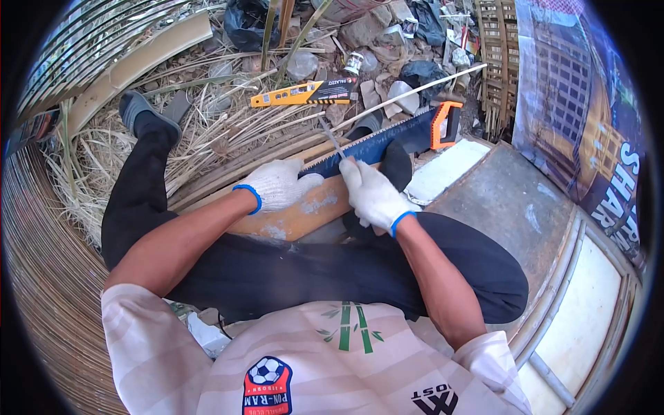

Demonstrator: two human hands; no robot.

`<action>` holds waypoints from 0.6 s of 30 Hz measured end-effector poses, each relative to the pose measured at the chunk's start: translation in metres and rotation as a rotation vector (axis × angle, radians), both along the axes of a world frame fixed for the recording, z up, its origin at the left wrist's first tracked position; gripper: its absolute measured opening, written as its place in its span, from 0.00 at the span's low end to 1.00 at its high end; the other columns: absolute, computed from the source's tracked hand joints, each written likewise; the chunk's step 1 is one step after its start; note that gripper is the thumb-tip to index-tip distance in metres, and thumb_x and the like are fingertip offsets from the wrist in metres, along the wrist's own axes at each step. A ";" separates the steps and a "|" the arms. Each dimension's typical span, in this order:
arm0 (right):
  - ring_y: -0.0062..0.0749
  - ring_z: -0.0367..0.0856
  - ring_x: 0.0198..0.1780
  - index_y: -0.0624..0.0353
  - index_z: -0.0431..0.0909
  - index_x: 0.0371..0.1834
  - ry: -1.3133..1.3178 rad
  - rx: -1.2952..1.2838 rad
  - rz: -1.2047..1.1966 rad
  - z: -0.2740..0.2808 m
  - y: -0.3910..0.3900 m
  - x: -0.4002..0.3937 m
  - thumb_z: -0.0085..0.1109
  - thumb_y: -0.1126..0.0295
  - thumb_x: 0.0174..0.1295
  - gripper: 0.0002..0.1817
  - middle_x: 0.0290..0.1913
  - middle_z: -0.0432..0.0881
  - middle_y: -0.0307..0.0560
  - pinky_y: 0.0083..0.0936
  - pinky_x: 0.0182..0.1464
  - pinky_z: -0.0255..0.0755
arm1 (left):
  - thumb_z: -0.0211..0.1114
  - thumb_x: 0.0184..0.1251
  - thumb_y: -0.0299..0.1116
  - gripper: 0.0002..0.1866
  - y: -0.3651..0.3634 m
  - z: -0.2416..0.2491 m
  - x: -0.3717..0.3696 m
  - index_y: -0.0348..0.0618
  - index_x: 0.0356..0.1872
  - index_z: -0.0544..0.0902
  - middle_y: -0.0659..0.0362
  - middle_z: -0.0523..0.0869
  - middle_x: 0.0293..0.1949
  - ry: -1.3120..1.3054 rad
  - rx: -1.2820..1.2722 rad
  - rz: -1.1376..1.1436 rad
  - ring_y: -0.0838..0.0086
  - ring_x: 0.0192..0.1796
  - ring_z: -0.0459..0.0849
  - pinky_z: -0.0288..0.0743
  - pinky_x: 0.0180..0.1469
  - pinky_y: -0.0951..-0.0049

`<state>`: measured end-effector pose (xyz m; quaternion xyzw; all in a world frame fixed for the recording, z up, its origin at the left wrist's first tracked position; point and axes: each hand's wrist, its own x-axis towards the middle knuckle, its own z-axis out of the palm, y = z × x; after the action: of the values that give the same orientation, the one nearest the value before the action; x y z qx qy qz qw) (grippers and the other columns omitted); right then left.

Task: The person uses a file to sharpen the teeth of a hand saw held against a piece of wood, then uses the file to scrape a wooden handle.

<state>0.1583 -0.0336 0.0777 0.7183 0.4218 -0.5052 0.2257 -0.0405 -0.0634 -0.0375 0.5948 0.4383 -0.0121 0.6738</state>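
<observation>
A hand saw with a dark blue blade [408, 133] and an orange and black handle [445, 125] lies across a wooden board [304, 211] in front of me, its toothed edge facing away. My left hand [271, 185], in a white knit glove with a blue cuff, is closed on the blade's tip end. In my right hand [377, 197], gloved the same way, is a slim metal file [332, 140]. The file slants across the blade's toothed edge. Where it meets the teeth is partly hidden by my fingers.
Beyond the saw lies a yellow and black saw sleeve [304, 93] on straw and bamboo strips. Rubble and black plastic bags [423, 75] litter the ground farther back. A metal-topped surface [512, 187] stands at right, beside a printed banner [574, 90]. Bundled strips [52, 277] curve along the left.
</observation>
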 end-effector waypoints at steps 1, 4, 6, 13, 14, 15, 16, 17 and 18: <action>0.45 0.84 0.26 0.62 0.75 0.56 0.016 -0.121 -0.163 0.003 0.004 -0.001 0.39 0.44 0.86 0.28 0.30 0.81 0.52 0.43 0.31 0.80 | 0.57 0.80 0.65 0.38 -0.001 0.000 0.001 0.32 0.57 0.86 0.32 0.91 0.49 -0.001 -0.018 0.014 0.38 0.54 0.90 0.80 0.59 0.46; 0.23 0.65 0.15 0.53 0.68 0.39 0.059 -0.011 -0.301 0.014 -0.003 0.000 0.42 0.41 0.85 0.26 0.22 0.68 0.36 0.27 0.18 0.65 | 0.57 0.79 0.66 0.38 -0.005 -0.002 -0.001 0.32 0.56 0.87 0.32 0.90 0.50 0.008 0.018 0.042 0.38 0.55 0.89 0.80 0.60 0.46; 0.28 0.72 0.16 0.59 0.72 0.48 0.001 0.016 -0.206 0.032 -0.011 0.003 0.42 0.41 0.85 0.28 0.23 0.73 0.41 0.31 0.19 0.70 | 0.58 0.80 0.65 0.37 -0.003 0.001 -0.001 0.32 0.58 0.85 0.33 0.90 0.52 -0.020 -0.039 0.004 0.39 0.56 0.89 0.79 0.60 0.48; 0.47 0.83 0.18 0.68 0.76 0.55 -0.065 0.051 -0.001 0.032 -0.033 0.010 0.38 0.41 0.85 0.34 0.32 0.84 0.65 0.41 0.18 0.76 | 0.57 0.81 0.65 0.38 0.002 -0.001 0.000 0.32 0.61 0.84 0.33 0.90 0.54 -0.011 -0.039 -0.029 0.40 0.58 0.88 0.79 0.62 0.50; 0.47 0.83 0.18 0.68 0.76 0.54 -0.088 0.028 -0.007 0.032 -0.033 0.011 0.38 0.41 0.85 0.34 0.32 0.85 0.66 0.42 0.18 0.76 | 0.57 0.81 0.65 0.38 0.002 -0.001 0.001 0.32 0.61 0.84 0.33 0.90 0.54 -0.009 -0.045 -0.030 0.40 0.58 0.88 0.78 0.62 0.50; 0.47 0.83 0.19 0.68 0.76 0.53 -0.112 0.003 -0.016 0.037 -0.031 0.006 0.38 0.41 0.85 0.34 0.32 0.85 0.66 0.42 0.18 0.76 | 0.57 0.81 0.65 0.38 0.003 0.000 0.001 0.32 0.62 0.84 0.33 0.89 0.54 -0.009 -0.052 -0.034 0.40 0.58 0.88 0.78 0.62 0.50; 0.48 0.83 0.19 0.68 0.76 0.53 -0.136 -0.020 -0.026 0.040 -0.029 0.004 0.38 0.41 0.85 0.34 0.32 0.85 0.66 0.42 0.18 0.76 | 0.57 0.81 0.65 0.38 0.003 0.002 0.000 0.32 0.62 0.84 0.33 0.89 0.55 -0.008 -0.059 -0.039 0.40 0.58 0.88 0.78 0.62 0.50; 0.47 0.83 0.18 0.68 0.75 0.52 -0.134 -0.020 -0.024 0.040 -0.030 0.003 0.38 0.41 0.85 0.34 0.32 0.85 0.66 0.43 0.18 0.76 | 0.57 0.81 0.65 0.39 0.005 0.003 -0.001 0.32 0.62 0.84 0.33 0.89 0.55 -0.006 -0.062 -0.045 0.40 0.58 0.88 0.78 0.62 0.50; 0.47 0.83 0.18 0.68 0.75 0.52 -0.133 -0.020 -0.022 0.041 -0.030 0.004 0.38 0.41 0.85 0.34 0.32 0.85 0.66 0.43 0.18 0.77 | 0.57 0.81 0.65 0.39 0.006 0.004 -0.001 0.32 0.62 0.84 0.32 0.89 0.55 -0.006 -0.065 -0.049 0.40 0.58 0.88 0.78 0.62 0.50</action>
<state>0.1619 -0.0633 0.1183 0.7523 0.3930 -0.4632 0.2550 -0.0416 -0.0574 -0.0336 0.5833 0.4210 -0.0411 0.6935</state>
